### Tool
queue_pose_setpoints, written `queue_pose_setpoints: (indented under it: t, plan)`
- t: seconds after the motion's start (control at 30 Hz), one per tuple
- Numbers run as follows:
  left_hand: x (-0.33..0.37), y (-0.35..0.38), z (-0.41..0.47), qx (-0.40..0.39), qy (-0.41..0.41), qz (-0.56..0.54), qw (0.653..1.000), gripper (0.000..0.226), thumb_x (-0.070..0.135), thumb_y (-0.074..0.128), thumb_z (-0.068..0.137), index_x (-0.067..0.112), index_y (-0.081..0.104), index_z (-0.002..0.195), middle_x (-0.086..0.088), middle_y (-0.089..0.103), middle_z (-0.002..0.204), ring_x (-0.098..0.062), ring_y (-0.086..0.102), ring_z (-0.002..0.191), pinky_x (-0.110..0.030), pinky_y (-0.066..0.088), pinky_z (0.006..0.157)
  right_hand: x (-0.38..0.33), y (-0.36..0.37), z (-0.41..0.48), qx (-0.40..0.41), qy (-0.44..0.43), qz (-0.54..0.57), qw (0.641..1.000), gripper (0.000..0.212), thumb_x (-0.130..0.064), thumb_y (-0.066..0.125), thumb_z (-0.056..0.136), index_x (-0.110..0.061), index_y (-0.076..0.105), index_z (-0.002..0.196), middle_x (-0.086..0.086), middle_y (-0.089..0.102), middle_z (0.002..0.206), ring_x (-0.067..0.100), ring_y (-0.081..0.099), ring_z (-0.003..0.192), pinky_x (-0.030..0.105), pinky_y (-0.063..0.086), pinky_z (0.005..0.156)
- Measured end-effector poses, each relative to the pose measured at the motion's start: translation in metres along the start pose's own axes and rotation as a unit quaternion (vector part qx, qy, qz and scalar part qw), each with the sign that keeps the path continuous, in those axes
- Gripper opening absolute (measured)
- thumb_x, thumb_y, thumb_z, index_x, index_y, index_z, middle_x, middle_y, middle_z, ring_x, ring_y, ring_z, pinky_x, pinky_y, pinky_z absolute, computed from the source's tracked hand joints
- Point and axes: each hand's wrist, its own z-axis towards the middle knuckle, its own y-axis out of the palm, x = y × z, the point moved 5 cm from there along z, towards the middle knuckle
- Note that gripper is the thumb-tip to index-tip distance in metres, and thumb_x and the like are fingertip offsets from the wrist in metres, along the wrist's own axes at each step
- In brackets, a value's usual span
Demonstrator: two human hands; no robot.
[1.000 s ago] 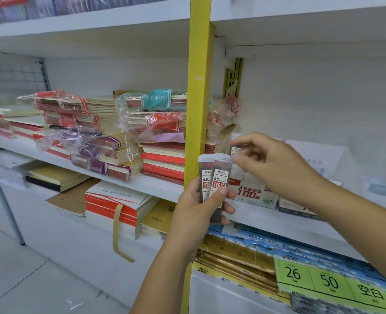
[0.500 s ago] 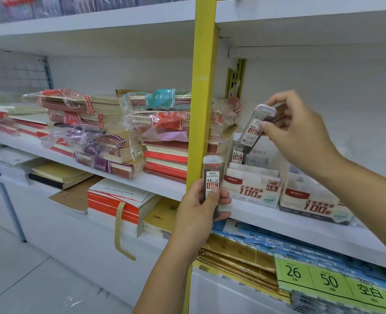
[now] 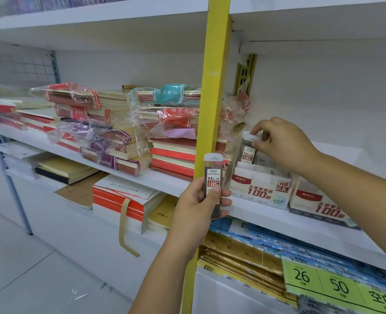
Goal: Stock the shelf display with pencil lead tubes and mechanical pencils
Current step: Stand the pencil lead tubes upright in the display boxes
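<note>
Left hand, nearest the camera, is gripping one pencil lead tube. The fingers are curling round its lower half and the thumb is pressing on the label. The tube is standing upright with its white cap on top, just in front of the yellow upright.

Tube: flat, clear rigid plastic, dark leads showing inside, red-and-white label reading 0.5 HB.

Right hand, farther in, is pinching the white cap of a second lead tube between thumb and fingertips. This tube is also hanging vertically, directly over the open top of the display box. Its lower end is dropping behind the box's front wall; cannot tell whether it is seated, or in which compartment.

Box: printed white-and-red cardboard with dividers, sitting on the white shelf. A second display box is standing just beside it on the right.

Judgement: the box is lying to the right of and beyond the left hand, and the right hand is the nearer one. The left tube's long axis is already matching the slots, so a handover without turning should be enough.

Behind, left of the upright, shrink-wrapped notebook stacks are lying flat in crinkled film.
</note>
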Motion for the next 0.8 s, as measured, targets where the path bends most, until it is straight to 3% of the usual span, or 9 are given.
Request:
queue_pose_setpoints:
  t: [0.17,0.27,0.33,0.47,0.57,0.67,0.8]
  plan:
    - [0.000,0.005,-0.001,-0.016,-0.004,0.002,1.000,0.020,0.021,0.052,0.103,0.033,0.066,0.111,0.004,0.078,0.098,-0.013,0.074,0.089,-0.026,0.060,0.074,-0.007,-0.005,-0.010,-0.002,-0.015,-0.080,0.997,0.035,-0.027,0.055,0.097,-0.022,0.059,0.132,0.004,0.055,0.110,0.022,0.049,0.107,0.030,0.039,0.078]
    - [0.005,0.009,-0.001,-0.028,0.006,-0.008,1.000,0.020,0.021,0.053,0.103,0.034,0.068,0.108,0.003,0.078,0.098,-0.012,0.074,0.088,-0.025,0.060,0.073,-0.025,-0.022,-0.035,0.041,-0.030,0.079,0.996,0.029,-0.028,0.052,0.098,-0.029,0.064,0.125,-0.010,0.063,0.108,0.002,0.054,0.096,0.018,0.038,0.078]
    - [0.010,0.015,0.000,-0.043,0.016,-0.010,0.999,0.021,0.020,0.054,0.103,0.034,0.069,0.106,0.003,0.078,0.096,-0.011,0.074,0.086,-0.024,0.060,0.072,-0.040,-0.026,-0.053,-0.008,-0.024,0.229,0.973,0.026,-0.035,0.054,0.096,-0.043,0.064,0.118,-0.027,0.067,0.100,-0.012,0.057,0.091,0.007,0.041,0.073]
    - [0.014,0.030,0.001,-0.060,0.031,-0.003,0.998,0.017,0.020,0.058,0.101,0.028,0.070,0.110,0.003,0.078,0.094,-0.010,0.073,0.085,-0.023,0.059,0.072,-0.051,-0.025,-0.067,-0.089,-0.018,0.316,0.945,0.030,-0.025,0.064,0.092,-0.046,0.063,0.113,-0.010,0.072,0.083,-0.008,0.061,0.071,0.003,0.042,0.063]
    - [0.015,0.030,0.003,0.008,0.106,0.107,0.989,0.024,0.030,0.067,0.095,0.038,0.064,0.118,0.019,0.072,0.106,0.006,0.064,0.102,-0.009,0.053,0.081,-0.036,-0.042,-0.058,-0.002,0.040,0.380,0.924,0.028,-0.013,0.064,0.092,-0.039,0.062,0.100,-0.011,0.074,0.078,-0.001,0.067,0.064,0.010,0.049,0.055]
    - [0.016,0.032,0.001,0.053,0.180,0.269,0.945,0.047,0.036,0.064,0.096,0.035,0.050,0.141,0.024,0.051,0.132,0.012,0.046,0.122,-0.004,0.038,0.098,-0.019,-0.064,-0.048,0.124,0.029,0.337,0.933,0.024,-0.011,0.062,0.091,-0.033,0.060,0.102,-0.007,0.073,0.080,0.004,0.068,0.072,0.015,0.053,0.059]
    - [0.004,0.039,0.002,0.020,0.193,0.334,0.922,0.057,0.032,0.058,0.100,0.035,0.035,0.152,0.017,0.038,0.152,0.005,0.032,0.138,-0.017,0.034,0.113,-0.023,-0.057,-0.039,0.134,-0.056,0.184,0.972,0.027,-0.014,0.064,0.091,-0.032,0.057,0.109,-0.016,0.067,0.087,0.001,0.065,0.078,0.015,0.053,0.070]
